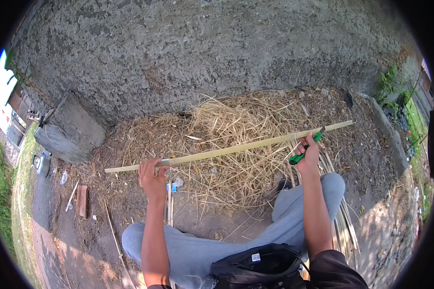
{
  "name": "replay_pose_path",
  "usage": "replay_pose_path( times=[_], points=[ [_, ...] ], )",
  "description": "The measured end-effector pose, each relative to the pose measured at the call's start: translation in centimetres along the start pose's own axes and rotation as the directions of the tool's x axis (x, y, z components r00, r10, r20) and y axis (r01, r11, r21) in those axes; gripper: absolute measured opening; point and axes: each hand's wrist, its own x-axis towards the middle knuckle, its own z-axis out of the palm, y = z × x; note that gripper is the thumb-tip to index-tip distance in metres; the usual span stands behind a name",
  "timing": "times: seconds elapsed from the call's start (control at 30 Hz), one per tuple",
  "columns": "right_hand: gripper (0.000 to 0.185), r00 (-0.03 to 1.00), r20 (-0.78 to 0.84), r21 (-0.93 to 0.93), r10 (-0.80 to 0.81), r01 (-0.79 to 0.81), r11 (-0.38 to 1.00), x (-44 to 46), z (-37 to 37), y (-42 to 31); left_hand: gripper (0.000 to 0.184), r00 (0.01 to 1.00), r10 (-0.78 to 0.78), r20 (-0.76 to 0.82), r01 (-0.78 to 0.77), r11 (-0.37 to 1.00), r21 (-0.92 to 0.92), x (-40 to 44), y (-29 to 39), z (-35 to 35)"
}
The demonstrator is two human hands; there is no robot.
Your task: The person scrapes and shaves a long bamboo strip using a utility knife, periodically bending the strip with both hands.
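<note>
Holding the pale strip (236, 148) near its one end, the left grip (153, 176) is closed on it with thumb and fingers. The right grip (309, 151) is closed around a green-handled knife (297, 158), its fingertips at the strip (whether they also pinch it, I cannot tell). The strip extends between both grips and past each of them, in one long piece. Judging from the heap of shavings (226, 180) between and beneath the grips, much cutting is probably already done. More long strips (341, 224) lie below the right grip; which of them are finished and which remain, the view does not show.
</note>
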Motion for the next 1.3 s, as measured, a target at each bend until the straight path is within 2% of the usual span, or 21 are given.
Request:
replay_pose_path(
  times=[0.07, 0.23, 0.27, 0.33, 0.47, 0.6, 0.87, 0.93, 1.0, 1.03, 1.07, 1.13, 1.23, 1.3],
  points=[
    [0.022, 1.0, 0.018, 0.022, 0.017, -0.017, 1.0, 0.0, -0.1, 0.0, 0.025, 0.999, 0.016, 0.044, -0.016, 1.0, 0.005, 0.0, 0.0, -0.2],
    [0.022, 0.997, -0.061, 0.026, 0.048, -0.046, 0.999, 0.2, -0.4, -0.1, 0.028, 0.981, 0.05, 0.187, -0.065, 0.995, 0.073, -0.1, 1.0, -0.7],
    [0.022, 0.997, -0.062, 0.028, 0.047, -0.046, 0.999, 0.2, -0.5, -0.1, 0.028, 0.977, 0.037, 0.209, -0.049, 0.997, 0.052, -0.2, 1.2, -0.9],
    [0.023, 0.983, -0.175, 0.055, 0.054, -0.045, 0.997, 0.3, -0.5, 0.1, 0.029, 0.972, 0.026, 0.232, -0.035, 0.999, 0.035, -0.2, 1.8, -1.0],
    [0.026, 0.981, -0.189, 0.111, 0.039, -0.018, 0.994, 0.8, -1.3, 0.4, 0.026, 0.95, -0.026, 0.311, 0.03, 0.999, -0.01, -0.5, 2.0, -1.5],
    [0.029, 0.984, -0.169, 0.053, 0.057, -0.049, 0.997, 0.8, -1.2, 0.1, 0.024, 0.926, -0.05, 0.374, 0.077, 0.995, -0.06, -0.6, 1.2, -1.9],
    [0.028, 0.985, -0.171, 0.023, 0.034, -0.031, 0.999, 1.3, -1.0, 0.4, 0.026, 0.935, -0.1, 0.34, 0.107, 0.994, 0.0, -1.9, 2.7, -2.0],
    [0.028, 0.972, -0.235, 0.039, 0.002, 0.007, 0.999, 1.5, -1.0, 0.5, 0.025, 0.94, -0.119, 0.319, 0.118, 0.993, 0.024, -2.6, 2.7, -1.6],
    [0.026, 0.965, -0.264, 0.048, -0.006, 0.019, 0.999, 1.8, -1.1, 0.6, 0.027, 0.952, 0.1, 0.29, -0.106, 0.994, 0.005, -3.3, 2.0, -1.0],
    [0.028, 0.965, -0.262, 0.057, 0.006, 0.009, 0.998, 1.6, -0.8, 0.4, 0.024, 0.946, 0.172, 0.275, -0.18, 0.984, 0.004, -3.0, 2.5, -1.3],
    [0.029, 0.966, -0.26, 0.068, 0.017, 0.0, 0.998, 1.5, -0.5, 0.2, 0.024, 0.946, 0.173, 0.273, -0.181, 0.983, 0.006, -2.8, 2.5, -1.5],
    [0.028, 0.97, -0.242, 0.057, 0.006, 0.008, 0.998, 1.2, 0.0, 0.0, 0.023, 0.894, 0.341, 0.292, -0.362, 0.932, 0.018, -2.5, 2.6, -1.7],
    [0.025, 0.977, -0.211, 0.037, -0.017, 0.025, 0.999, 0.9, 0.4, -0.3, 0.018, 0.853, 0.424, 0.304, -0.448, 0.894, 0.012, -2.4, 3.2, -1.8],
    [0.024, 0.98, -0.199, 0.03, -0.027, 0.034, 0.999, 0.5, 0.6, -0.7, 0.017, 0.857, 0.399, 0.326, -0.424, 0.906, 0.005, -2.8, 3.4, -1.8]
  ],
)
